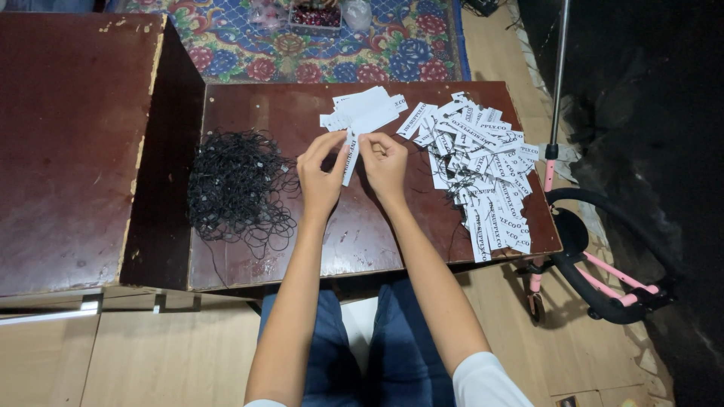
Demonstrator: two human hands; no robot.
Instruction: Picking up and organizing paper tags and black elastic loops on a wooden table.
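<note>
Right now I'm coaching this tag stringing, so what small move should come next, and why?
Probably reach the left hand to the black string pile for one loop: both hands pinch a single white tag, the right hand can hold it, and no string shows on it.

Looks like home, room used for piecework, not factory. Cues: low dark wooden table point(279, 256) with chipped, worn top, person seated right at it, knees under edge; second scuffed wooden table point(68, 151) alongside; patterned floral rug point(302, 45) on light floor point(151, 362); pink-and-black scooter point(596, 279) parked by table, household item. Work stock laid out loose: heap of white printed paper tags point(483, 173), tangle of black strings point(234, 188). No benches, racks, machines
</note>
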